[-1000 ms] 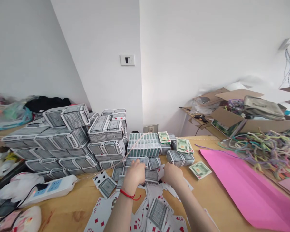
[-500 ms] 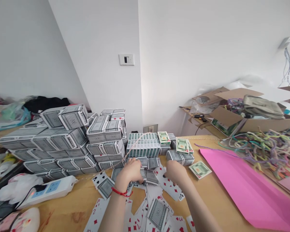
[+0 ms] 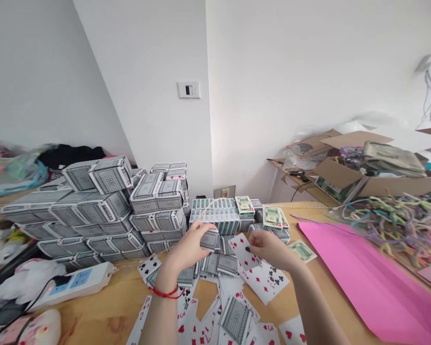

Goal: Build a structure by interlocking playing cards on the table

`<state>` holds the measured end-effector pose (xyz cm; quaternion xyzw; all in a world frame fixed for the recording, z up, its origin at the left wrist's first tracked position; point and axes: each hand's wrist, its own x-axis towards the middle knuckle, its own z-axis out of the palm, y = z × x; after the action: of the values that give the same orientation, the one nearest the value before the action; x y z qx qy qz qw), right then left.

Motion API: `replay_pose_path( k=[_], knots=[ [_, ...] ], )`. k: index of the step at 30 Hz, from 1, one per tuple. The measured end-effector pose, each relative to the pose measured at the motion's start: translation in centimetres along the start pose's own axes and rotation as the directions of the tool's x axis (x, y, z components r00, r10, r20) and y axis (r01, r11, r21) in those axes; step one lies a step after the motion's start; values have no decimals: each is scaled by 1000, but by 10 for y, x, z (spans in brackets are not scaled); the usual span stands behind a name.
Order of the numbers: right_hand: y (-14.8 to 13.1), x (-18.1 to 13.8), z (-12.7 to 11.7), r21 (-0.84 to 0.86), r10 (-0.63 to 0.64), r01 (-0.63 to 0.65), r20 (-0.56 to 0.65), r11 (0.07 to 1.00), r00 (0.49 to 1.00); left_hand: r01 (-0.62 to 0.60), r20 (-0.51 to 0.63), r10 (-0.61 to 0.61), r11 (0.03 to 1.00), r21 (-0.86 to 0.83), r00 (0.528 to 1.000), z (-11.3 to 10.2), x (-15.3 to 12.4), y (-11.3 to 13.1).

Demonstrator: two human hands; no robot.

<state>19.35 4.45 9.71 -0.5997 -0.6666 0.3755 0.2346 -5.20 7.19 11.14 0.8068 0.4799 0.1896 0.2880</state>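
Observation:
My left hand, with a red string bracelet at the wrist, is closed around a small stack of playing cards, grey backs up. To its right, my right hand pinches a playing card with red diamonds, its face toward me. Beneath both hands, loose cards lie spread over the wooden table, some face up and some back up. A face-up clubs card rests under my right hand. Nearer to me is a grey-backed stack on top of scattered red-suit cards.
Grey-backed card stacks are piled high at the left. Green card boxes stand at the back middle. A white power strip lies at left, a pink sheet at right. Beyond it are tangled yarn and an open cardboard box.
Both hands have risen from the loose cards. The left now holds a small grey-backed stack, and the right has lifted a diamonds card, showing more of the cards below.

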Motion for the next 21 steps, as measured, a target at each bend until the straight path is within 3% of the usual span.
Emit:
replay_pose_path(
  k=[5, 12, 21],
  knots=[
    [-13, -5, 3, 223, -117, 127, -59, 966, 991, -73, -21, 71, 987, -145, 997, -6, -4, 10],
    [-37, -17, 8, 225, -232, 277, -205, 934, 951, -119, 16, 139, 897, -425, 990, -12, -8, 11],
    [-40, -19, 9, 214, -235, 284, -228, 934, 945, -107, 10, 123, 899, -424, 992, -14, -9, 9]
  ],
)
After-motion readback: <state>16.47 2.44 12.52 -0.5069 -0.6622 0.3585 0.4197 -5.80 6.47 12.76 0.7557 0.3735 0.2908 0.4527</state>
